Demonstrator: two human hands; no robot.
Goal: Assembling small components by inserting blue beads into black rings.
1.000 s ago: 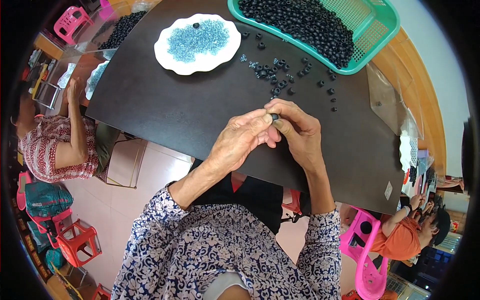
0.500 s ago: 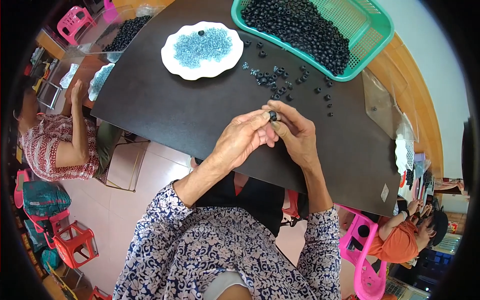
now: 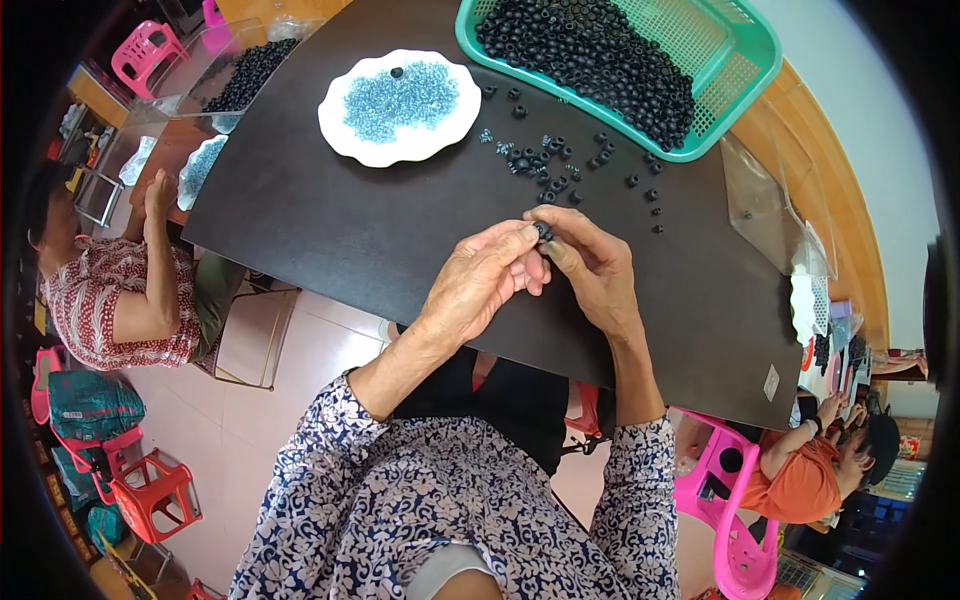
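The dark surface [image 3: 340, 230] carries a white plate [image 3: 340, 130] of pale blue beads. Right of the plate stands a green basket [image 3: 745, 60] heaped with black rings. Between plate and basket, toward the near edge, loose black rings [image 3: 555, 165] lie scattered on the bare top. Further right of the plate, past the basket, a clear plastic bag [image 3: 760, 205] lies flat near the surface's edge.

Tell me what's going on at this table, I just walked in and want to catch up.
A person seated at a dark table holds a small black ring pinched between the fingertips of the left hand and right hand. More black rings lie loose just ahead and fill a green basket. A white plate holds small blue pieces.
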